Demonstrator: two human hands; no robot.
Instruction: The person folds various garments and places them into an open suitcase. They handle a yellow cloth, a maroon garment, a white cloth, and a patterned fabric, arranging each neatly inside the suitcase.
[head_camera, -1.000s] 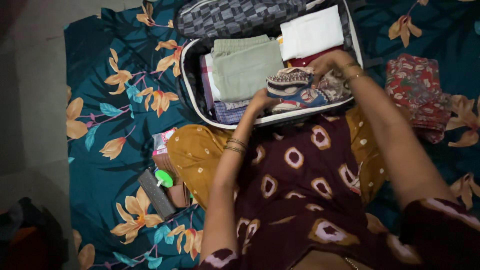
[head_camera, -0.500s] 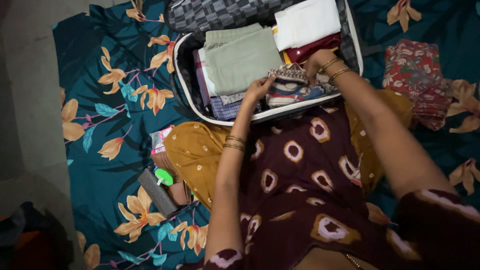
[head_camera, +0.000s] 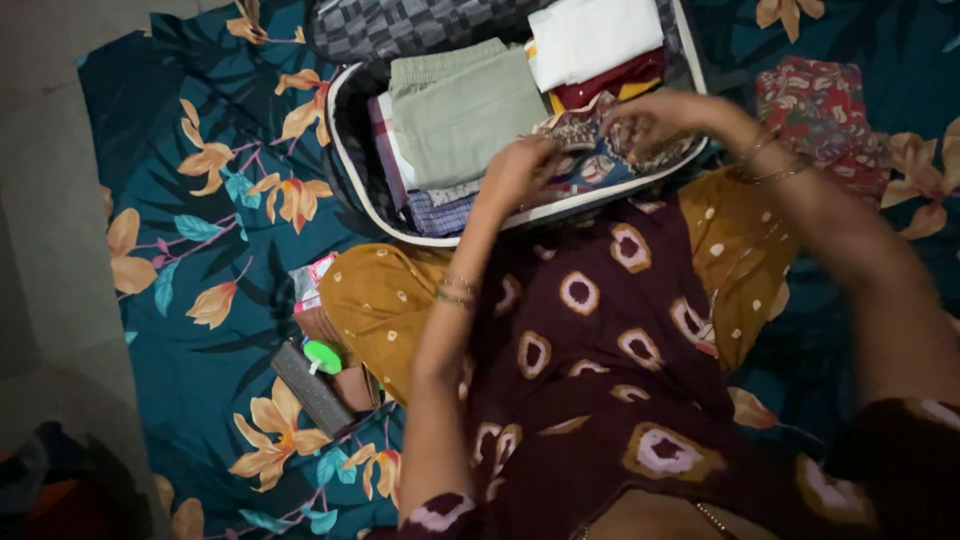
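An open suitcase (head_camera: 345, 150) lies on a teal floral sheet in front of my knees. My left hand (head_camera: 518, 170) and my right hand (head_camera: 655, 122) both grip a folded patterned cloth (head_camera: 588, 150) at the suitcase's near edge. Beside that cloth, inside the case, lie folded pale green trousers (head_camera: 465, 110), a checked garment (head_camera: 440, 212), a white folded cloth (head_camera: 590, 38) and a dark red piece (head_camera: 615, 82). Bangles circle both wrists.
A red printed folded cloth (head_camera: 825, 110) lies on the sheet right of the suitcase. By my left knee sit a dark flat remote-like object (head_camera: 310, 388), a small green item (head_camera: 322, 356) and a small packet (head_camera: 310, 283). Bare floor (head_camera: 45, 200) runs along the left.
My hands with the patterned cloth have shifted right and a little farther into the suitcase. The view has drifted so the suitcase sits higher in the frame.
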